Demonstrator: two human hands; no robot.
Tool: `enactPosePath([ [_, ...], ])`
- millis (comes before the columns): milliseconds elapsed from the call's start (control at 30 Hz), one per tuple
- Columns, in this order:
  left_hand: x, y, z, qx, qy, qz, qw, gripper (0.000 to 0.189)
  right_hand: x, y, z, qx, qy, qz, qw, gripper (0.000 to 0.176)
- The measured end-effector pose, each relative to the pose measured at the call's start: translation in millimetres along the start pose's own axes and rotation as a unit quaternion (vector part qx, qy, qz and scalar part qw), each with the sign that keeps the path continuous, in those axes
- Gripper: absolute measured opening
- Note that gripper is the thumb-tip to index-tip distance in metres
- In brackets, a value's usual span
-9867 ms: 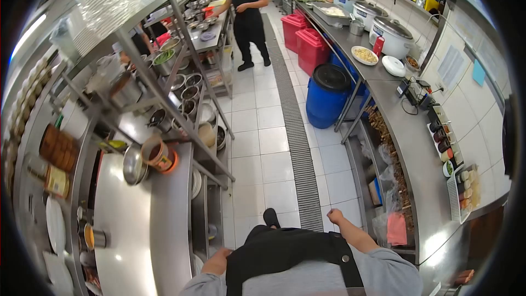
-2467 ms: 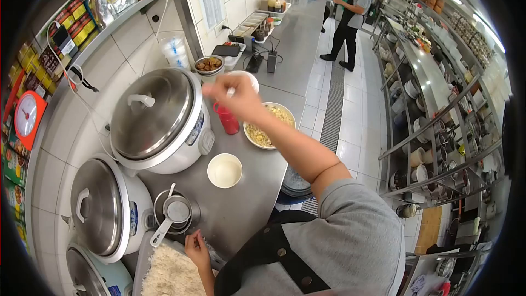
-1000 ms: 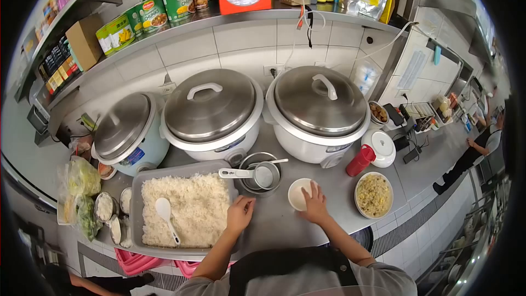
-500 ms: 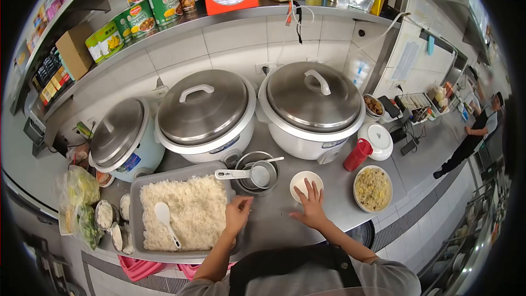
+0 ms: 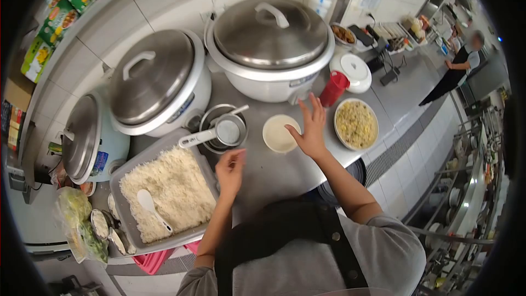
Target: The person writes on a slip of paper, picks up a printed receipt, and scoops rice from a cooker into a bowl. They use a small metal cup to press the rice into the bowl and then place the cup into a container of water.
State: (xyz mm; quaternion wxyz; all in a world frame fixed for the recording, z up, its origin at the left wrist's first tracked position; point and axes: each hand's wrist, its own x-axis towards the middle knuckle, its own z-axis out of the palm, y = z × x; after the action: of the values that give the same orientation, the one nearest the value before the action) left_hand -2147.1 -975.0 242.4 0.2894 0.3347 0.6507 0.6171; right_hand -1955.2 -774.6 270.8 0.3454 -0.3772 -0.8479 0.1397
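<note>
"So, where's the white bowl (image 5: pixel 277 137)?"

"On the tabletop (image 5: pixel 263 175), near its front edge, between the grey rice tray (image 5: pixel 170 240) and a dish of mixed rice (image 5: pixel 348 146)."

"And the right hand (image 5: pixel 311 134)?"

"By the bowl's right side, its grip wide, fingers spread, thumb at or just over the rim. Whether it touches, I can't tell."

"What about the left hand (image 5: pixel 228 172)?"

"Just beside the tray, on the front-edge side of a steel pot (image 5: pixel 221 111). Its fingers are curled, but they're blurred, so I can't say how narrow that grip is or whether it holds anything."

"What's on the pot?"

"A measuring cup (image 5: pixel 227 132), lying across its top. Three lidded rice cookers (image 5: pixel 268 35) line the tabletop's back edge."
</note>
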Motion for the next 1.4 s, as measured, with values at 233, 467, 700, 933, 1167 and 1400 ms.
enactPosePath([
  [233,-34,-59,11,0.209,-0.568,-0.060,0.794,0.046,-55,5,25,-0.029,-0.283,-0.019,0.959,0.041],
  [467,30,1,-27,0.232,-0.098,0.013,0.968,0.026,-58,-2,34,0.016,-0.230,-0.029,0.973,0.042],
  [700,157,-54,-42,0.518,-0.011,0.020,0.855,0.038,-44,-6,37,0.033,-0.206,-0.069,0.976,0.042],
  [933,151,-47,-33,0.524,-0.047,-0.002,0.851,0.044,-53,11,32,0.018,-0.188,-0.052,0.981,0.039],
  [1167,148,-43,-44,0.430,0.010,0.071,0.900,0.030,-55,30,21,0.025,-0.233,-0.030,0.972,0.035],
  [1400,117,-29,-58,0.302,0.122,0.102,0.940,0.025,39,75,-23,0.056,-0.046,-0.096,0.993,0.024],
])
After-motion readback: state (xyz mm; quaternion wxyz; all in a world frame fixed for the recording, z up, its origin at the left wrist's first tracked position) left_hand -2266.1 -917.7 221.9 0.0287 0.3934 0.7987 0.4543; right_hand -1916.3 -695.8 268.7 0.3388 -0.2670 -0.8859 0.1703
